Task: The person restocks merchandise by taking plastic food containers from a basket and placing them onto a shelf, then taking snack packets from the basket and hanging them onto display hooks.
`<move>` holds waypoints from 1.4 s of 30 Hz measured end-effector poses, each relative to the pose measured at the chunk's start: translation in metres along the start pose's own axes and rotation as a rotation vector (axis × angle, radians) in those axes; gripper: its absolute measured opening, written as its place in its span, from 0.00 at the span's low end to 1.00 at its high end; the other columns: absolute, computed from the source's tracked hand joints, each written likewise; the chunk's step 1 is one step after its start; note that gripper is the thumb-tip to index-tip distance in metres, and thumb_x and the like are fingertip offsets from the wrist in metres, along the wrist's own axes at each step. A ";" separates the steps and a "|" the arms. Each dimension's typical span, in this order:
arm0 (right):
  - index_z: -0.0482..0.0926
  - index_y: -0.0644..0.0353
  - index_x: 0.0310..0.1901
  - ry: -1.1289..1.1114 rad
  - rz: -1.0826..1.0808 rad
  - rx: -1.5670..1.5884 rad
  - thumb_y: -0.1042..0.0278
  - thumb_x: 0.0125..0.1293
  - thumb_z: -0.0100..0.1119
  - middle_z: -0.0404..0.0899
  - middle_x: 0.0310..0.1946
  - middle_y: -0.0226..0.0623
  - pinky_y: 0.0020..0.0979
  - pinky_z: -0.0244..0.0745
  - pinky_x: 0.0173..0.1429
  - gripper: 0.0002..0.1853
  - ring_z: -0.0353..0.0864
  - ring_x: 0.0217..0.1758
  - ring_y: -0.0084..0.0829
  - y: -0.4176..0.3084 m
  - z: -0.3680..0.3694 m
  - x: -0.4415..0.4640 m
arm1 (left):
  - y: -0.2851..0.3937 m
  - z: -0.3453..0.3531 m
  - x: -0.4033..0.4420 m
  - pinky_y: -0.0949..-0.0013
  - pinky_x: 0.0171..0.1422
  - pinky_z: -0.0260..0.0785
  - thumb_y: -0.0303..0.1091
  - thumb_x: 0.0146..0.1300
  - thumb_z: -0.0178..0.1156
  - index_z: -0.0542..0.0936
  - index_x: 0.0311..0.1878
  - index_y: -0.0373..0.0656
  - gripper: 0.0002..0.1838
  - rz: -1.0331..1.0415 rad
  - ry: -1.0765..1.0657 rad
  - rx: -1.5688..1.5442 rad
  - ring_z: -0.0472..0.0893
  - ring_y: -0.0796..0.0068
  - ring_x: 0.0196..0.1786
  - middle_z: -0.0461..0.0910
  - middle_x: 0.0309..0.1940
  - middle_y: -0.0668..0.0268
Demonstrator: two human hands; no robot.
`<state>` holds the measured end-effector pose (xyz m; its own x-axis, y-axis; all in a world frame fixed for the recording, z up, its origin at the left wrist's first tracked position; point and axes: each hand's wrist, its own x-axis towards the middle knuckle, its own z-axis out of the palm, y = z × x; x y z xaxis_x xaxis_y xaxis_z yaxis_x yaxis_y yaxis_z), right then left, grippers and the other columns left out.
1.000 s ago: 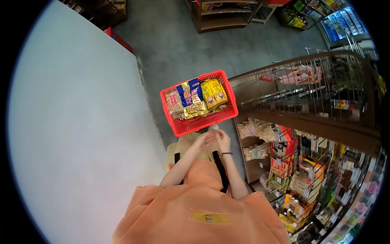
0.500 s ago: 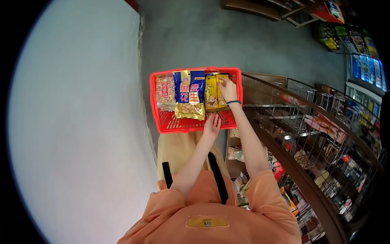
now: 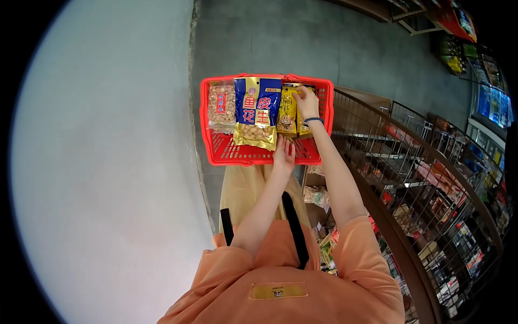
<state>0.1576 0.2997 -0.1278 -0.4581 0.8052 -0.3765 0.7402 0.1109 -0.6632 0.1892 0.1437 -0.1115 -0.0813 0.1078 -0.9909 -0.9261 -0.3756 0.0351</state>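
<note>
Two bare hands work at a red shopping basket [image 3: 204, 116] of packaged snacks in a store aisle. The right hand [image 3: 307, 103], a dark band [image 3: 313, 120] at its wrist, dips into the basket's right end, its fingers curled at the top of the yellow packets [image 3: 287, 110]; whether they pinch one cannot be told, since the hand hides the contact. The left hand [image 3: 284, 153] crosses the basket's near rim, fingers loosely parted and closed on nothing visible, their tips by the packets' lower edge, perhaps to steady them from below.

A blue-and-gold bag [image 3: 256, 113] fills the basket's middle, its front turned up, while a clear bag of nuts [image 3: 221, 105] with a red label sits at the left end. Laid side by side, the goods seem arranged so that each front can be read from above. What bears the basket's weight is out of sight. A pale wall [image 3: 108, 162] stands to the basket's left, a brown-railed wire rack [image 3: 399, 245] to its right, and gray floor [image 3: 270, 43] stretches beyond its far rim.
</note>
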 end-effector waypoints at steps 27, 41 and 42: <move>0.66 0.58 0.31 0.509 0.106 0.874 0.72 0.62 0.52 0.68 0.22 0.22 0.14 0.58 0.21 0.05 0.64 0.21 0.10 -0.047 -0.100 -0.269 | 0.081 -0.075 -0.132 0.78 0.54 0.58 0.35 0.61 0.52 0.58 0.63 0.48 0.27 0.056 -0.798 1.445 0.67 0.80 0.51 0.71 0.46 0.70; 0.67 0.60 0.32 1.126 0.072 1.035 0.73 0.61 0.53 0.70 0.23 0.23 0.15 0.62 0.25 0.05 0.68 0.25 0.11 -0.137 -0.131 -0.476 | 0.034 -0.050 -0.339 0.74 0.56 0.60 0.33 0.62 0.51 0.69 0.52 0.36 0.16 0.283 -1.678 1.707 0.69 0.77 0.52 0.72 0.47 0.64; 0.67 0.60 0.32 1.160 0.063 1.038 0.73 0.61 0.53 0.70 0.23 0.23 0.15 0.62 0.25 0.05 0.68 0.25 0.11 -0.138 -0.136 -0.485 | 0.024 -0.051 -0.345 0.74 0.56 0.60 0.33 0.62 0.51 0.69 0.52 0.36 0.16 0.275 -1.710 1.720 0.69 0.77 0.52 0.72 0.47 0.64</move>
<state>0.3442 -0.0263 0.2347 0.5390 0.8404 -0.0568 -0.1338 0.0188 -0.9908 0.2138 0.0504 0.2248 0.5123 0.8566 -0.0618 -0.1331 0.1503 0.9796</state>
